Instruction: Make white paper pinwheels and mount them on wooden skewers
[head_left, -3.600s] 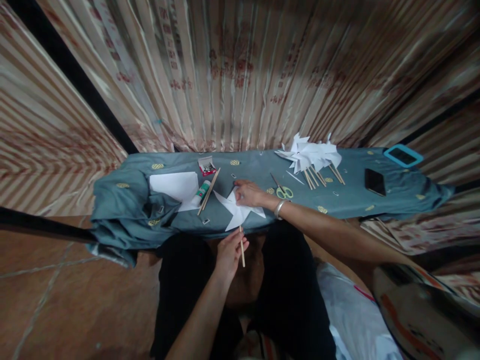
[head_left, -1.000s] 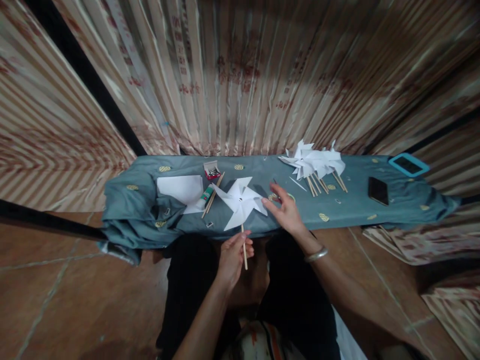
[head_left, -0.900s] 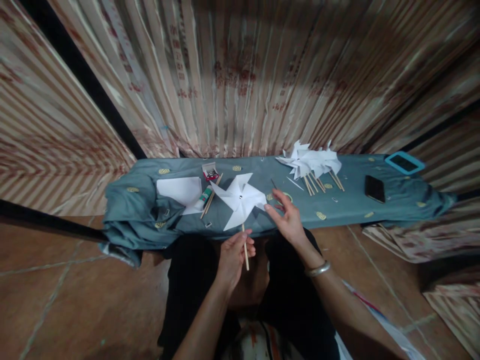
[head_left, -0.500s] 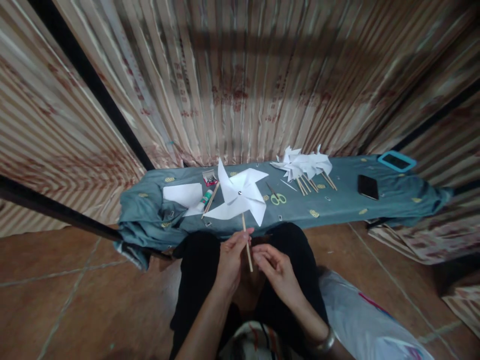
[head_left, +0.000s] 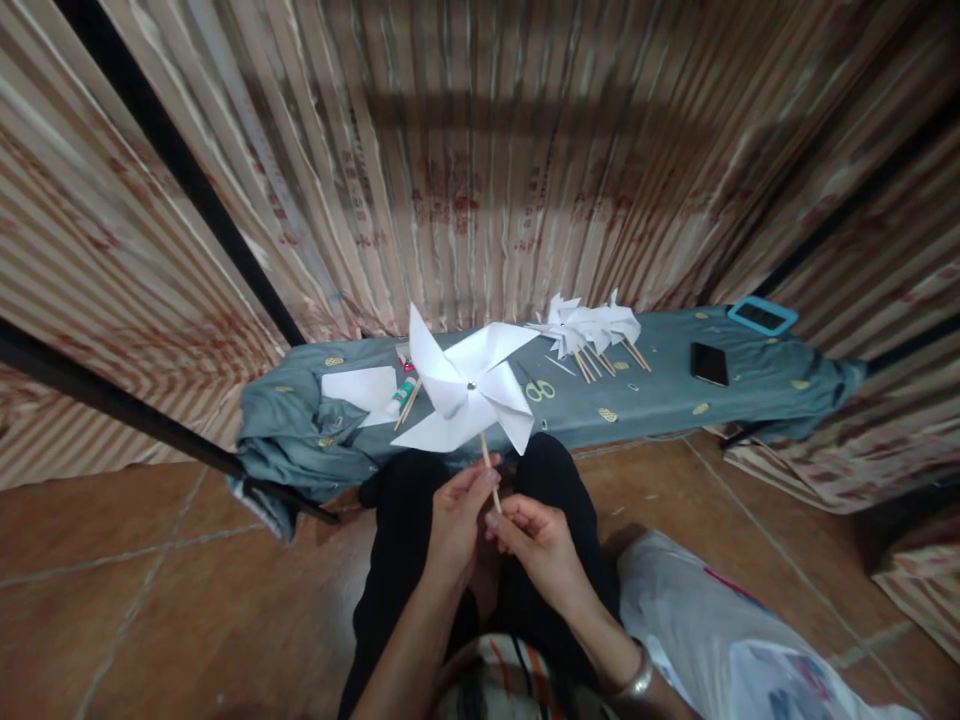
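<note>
we hold white paper pinwheel (head_left: 471, 400) up before us by wooden stick (head_left: 485, 450). left hand (head_left: 456, 520) grip pinches stick's middle; right hand (head_left: 541, 548) grip pinches its lower end. on cloth-draped surface (head_left: 585, 428): glue stick (head_left: 403, 395) by white paper sheets (head_left: 356, 385), scissors (head_left: 538, 389) right of pinwheel, pinwheel pile (head_left: 589, 327) beyond, black smartphone (head_left: 709, 364) farther right.
</note>
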